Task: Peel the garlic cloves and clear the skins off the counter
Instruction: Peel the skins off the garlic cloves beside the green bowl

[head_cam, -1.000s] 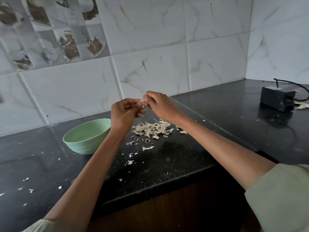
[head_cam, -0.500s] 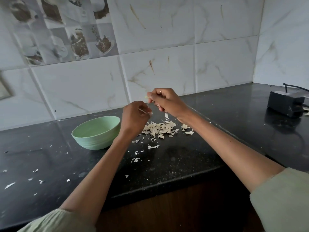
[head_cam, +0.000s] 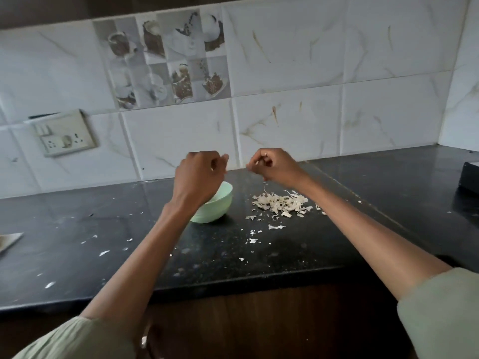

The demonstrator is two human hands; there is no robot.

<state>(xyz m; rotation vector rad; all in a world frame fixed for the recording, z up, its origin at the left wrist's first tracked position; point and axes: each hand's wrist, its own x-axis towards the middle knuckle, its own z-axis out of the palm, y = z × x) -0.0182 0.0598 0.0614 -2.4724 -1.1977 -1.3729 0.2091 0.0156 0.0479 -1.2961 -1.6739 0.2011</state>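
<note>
My left hand (head_cam: pixel 199 174) hovers over the mint-green bowl (head_cam: pixel 219 207) with its fingers curled; a small pale bit, likely the garlic clove, barely shows between them. My right hand (head_cam: pixel 276 167) is raised to the right of it, above the pile of garlic skins (head_cam: pixel 281 203), and pinches a thin pale garlic skin. A thin strand of skin (head_cam: pixel 265 189) hangs just below that hand. The two hands are apart. The inside of the bowl is hidden behind my left wrist.
Small skin flakes (head_cam: pixel 252 239) are scattered over the black counter (head_cam: pixel 77 224). A black box (head_cam: pixel 470 178) sits at the right edge, a pale scrap (head_cam: pixel 9 240) at the left edge. A wall socket (head_cam: pixel 67 141) is mounted on the tiled backsplash.
My hands were together pinching the clove; they have separated. The left hand has moved over the bowl, the right stays above the skin pile. The view has shifted left.
</note>
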